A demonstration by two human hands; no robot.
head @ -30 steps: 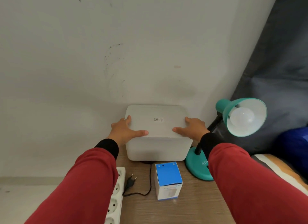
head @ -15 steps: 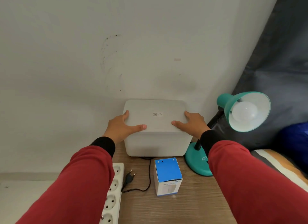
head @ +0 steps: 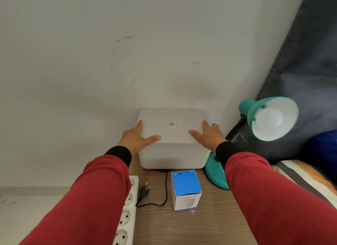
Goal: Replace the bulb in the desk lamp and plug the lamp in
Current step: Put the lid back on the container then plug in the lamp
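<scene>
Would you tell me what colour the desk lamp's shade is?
Teal outside, white inside, on the lamp shade; head view.

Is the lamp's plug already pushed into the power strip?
No: the black plug lies loose on the wooden table beside the white power strip, its two pins bare and pointing away from the sockets.
</scene>
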